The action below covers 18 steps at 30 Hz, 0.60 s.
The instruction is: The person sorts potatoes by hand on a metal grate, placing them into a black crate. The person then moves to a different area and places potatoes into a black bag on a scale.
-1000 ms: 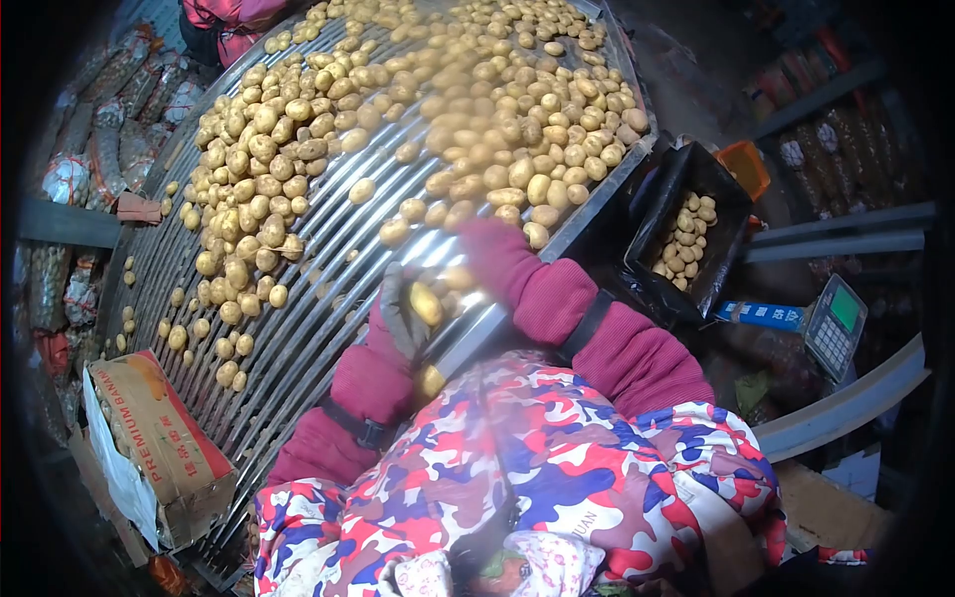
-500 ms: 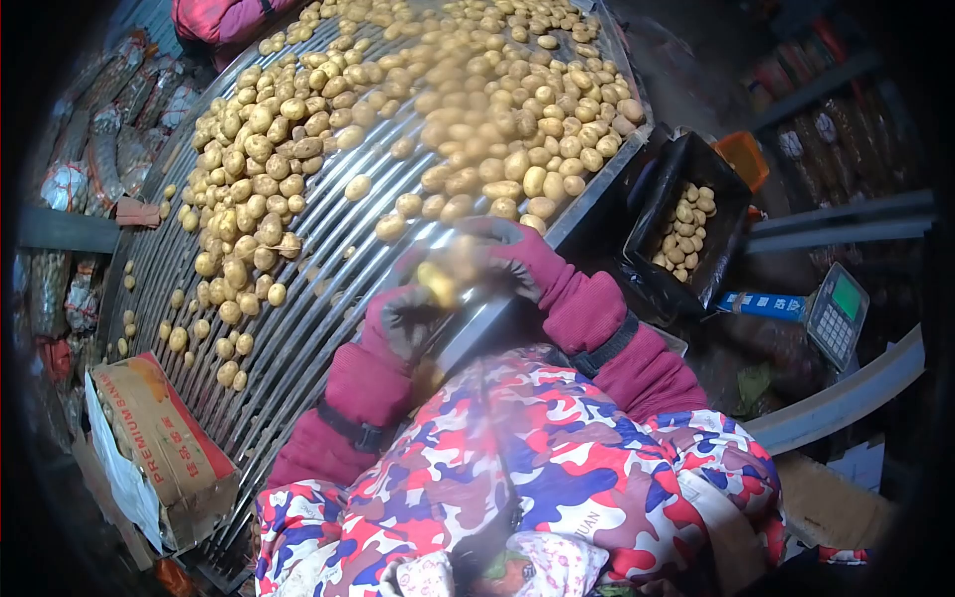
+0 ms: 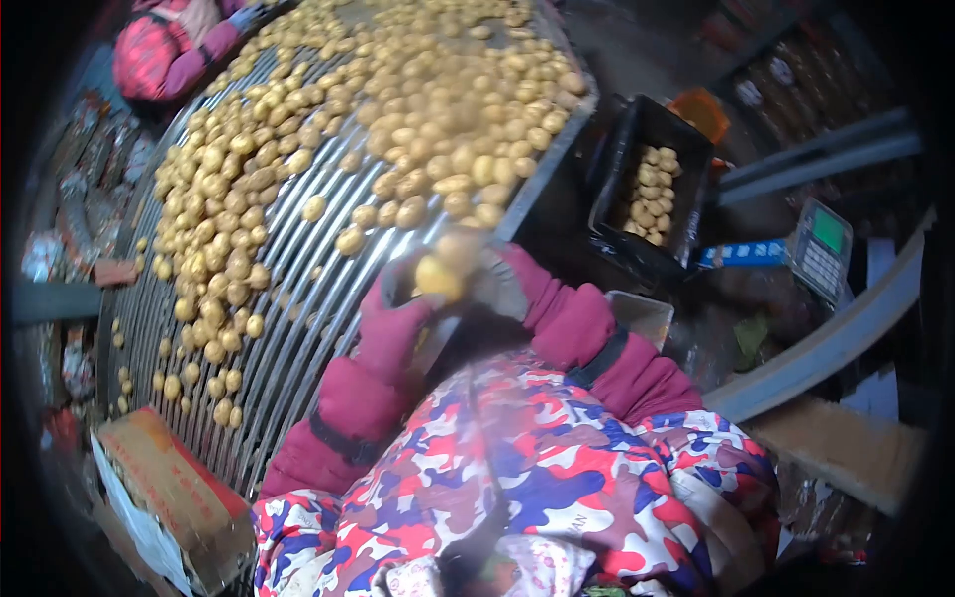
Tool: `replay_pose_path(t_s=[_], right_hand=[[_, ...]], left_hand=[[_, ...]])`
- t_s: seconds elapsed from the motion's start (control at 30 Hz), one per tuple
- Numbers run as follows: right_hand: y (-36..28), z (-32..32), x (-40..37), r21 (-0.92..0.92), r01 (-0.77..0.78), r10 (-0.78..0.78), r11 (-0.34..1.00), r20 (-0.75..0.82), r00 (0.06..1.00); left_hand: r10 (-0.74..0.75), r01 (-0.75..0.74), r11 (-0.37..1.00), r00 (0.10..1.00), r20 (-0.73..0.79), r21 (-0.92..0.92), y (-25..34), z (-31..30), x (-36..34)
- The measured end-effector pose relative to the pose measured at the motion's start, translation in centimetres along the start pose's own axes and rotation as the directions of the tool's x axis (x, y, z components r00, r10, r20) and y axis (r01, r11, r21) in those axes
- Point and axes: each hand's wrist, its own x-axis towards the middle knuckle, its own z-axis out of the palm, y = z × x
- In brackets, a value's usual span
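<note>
A potato (image 3: 439, 276) sits just above the near edge of the counter (image 3: 298, 333), between the person's two gloved hands. The left hand (image 3: 400, 316) grips it from below with the fingers curled around it. The right hand (image 3: 500, 284) is pressed close against its other side, but blur hides whether that hand is grasping. Beyond the hands, a wide heap of potatoes (image 3: 398, 109) covers the counter's metal bars. To the right, beside the counter, a black crate (image 3: 689, 204) holds more potatoes, with a weighing scale (image 3: 824, 249) near it. A cardboard box (image 3: 169, 480) stands at the lower left. Another person (image 3: 164, 55) in red works at the far end.
</note>
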Motion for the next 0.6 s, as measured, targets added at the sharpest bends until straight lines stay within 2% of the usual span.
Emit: replay_pose_path(t_s=[0.07,0.1,0.2,0.23,0.27,0.3,0.37,0.4,0.43,0.5,0.57,0.6], right_hand=[[-0.8,1.3,-1.6,-0.026,-0.034,0.034,0.999,0.004,0.999],[0.0,0.3,-2.2,0.001,0.007,-0.007,1.0,-0.026,1.0],[1.8,-3.4,-3.5,-0.014,0.112,-0.112,0.994,-0.047,0.993],[1.7,-3.6,-3.9,-0.031,0.129,-0.13,0.991,-0.034,0.991],[1.5,-3.8,-4.6,-0.067,0.164,-0.17,0.984,-0.103,0.98],[1.1,-3.6,-5.4,-0.1,0.194,-0.208,0.976,-0.167,0.964],[0.8,-3.9,-6.7,-0.122,0.26,-0.283,0.958,-0.249,0.926],[0.3,-4.3,-7.6,-0.086,0.253,-0.267,0.964,-0.261,0.928],[-0.5,-4.9,-8.7,-0.05,0.246,-0.25,0.968,-0.268,0.93],[-1.4,-7.3,-10.6,-0.013,0.258,-0.251,0.966,-0.284,0.925],[-2.1,-8.9,-13.3,-0.061,0.231,-0.235,0.971,-0.41,0.881],[-2.4,-9.6,-14.7,-0.083,0.214,-0.227,0.973,-0.472,0.852]], left_hand=[[0.002,-0.001,1.0,0.998,0.059,-0.017,0.1,1.5,-0.3],[0.008,-0.008,1.0,0.991,0.133,0.004,-0.5,1.6,0.0],[0.013,-0.104,0.935,0.965,0.261,0.338,-2.1,2.3,0.4],[0.034,-0.191,0.871,0.942,0.333,0.453,-2.6,2.1,0.9],[0.048,-0.28,0.785,0.917,0.395,0.553,-3.0,2.2,1.5],[0.044,-0.309,0.763,0.901,0.431,0.568,-2.4,2.9,1.6],[0.24,-0.588,0.471,0.803,0.546,0.657,-2.4,3.4,3.0],[0.314,-0.686,0.291,0.727,0.61,0.667,-2.5,3.6,3.6],[0.271,-0.635,0.29,0.772,0.575,0.716,-2.7,3.9,4.1],[0.195,-0.624,0.163,0.779,0.595,0.764,-4.1,4.1,5.6],[0.115,-0.632,0.016,0.771,0.626,0.775,-5.0,4.2,6.7],[0.14,-0.641,0.006,0.761,0.634,0.768,-5.4,4.0,6.9]])
